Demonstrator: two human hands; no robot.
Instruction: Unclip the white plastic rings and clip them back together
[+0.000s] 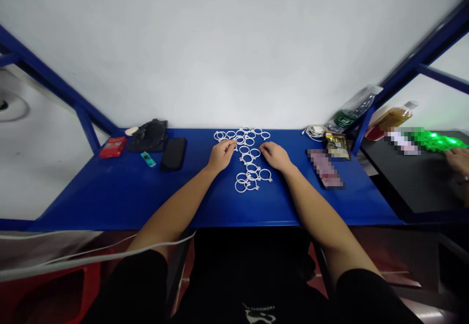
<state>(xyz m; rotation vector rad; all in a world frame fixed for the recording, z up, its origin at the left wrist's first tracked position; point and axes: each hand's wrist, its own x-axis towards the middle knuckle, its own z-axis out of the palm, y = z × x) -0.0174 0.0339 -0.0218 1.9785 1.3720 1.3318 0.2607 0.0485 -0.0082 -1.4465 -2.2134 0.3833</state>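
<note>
White plastic curtain rings (252,168), each with a small eyelet, lie in a loose, overlapping column on the blue table (146,199). My left hand (221,156) is at the column's left side, thumb and fingers closed at the edge of a ring (235,148); the fingertips hide part of it. On the other side, my right hand (275,157) rests with loosely bent fingers, a little apart, beside another ring (255,154). No ring shows in its grasp. Several rings (246,132) overlap near the wall, and a smaller cluster (247,183) lies closer to me.
To the left are a black phone (173,154), a teal lighter (148,159), a red packet (113,147) and a dark bundle (151,136). A white cable (314,132), gold pouch (337,146), blurred-out phone (324,168) and plastic bottle (353,109) lie right. Another person's hand (458,160) is beyond.
</note>
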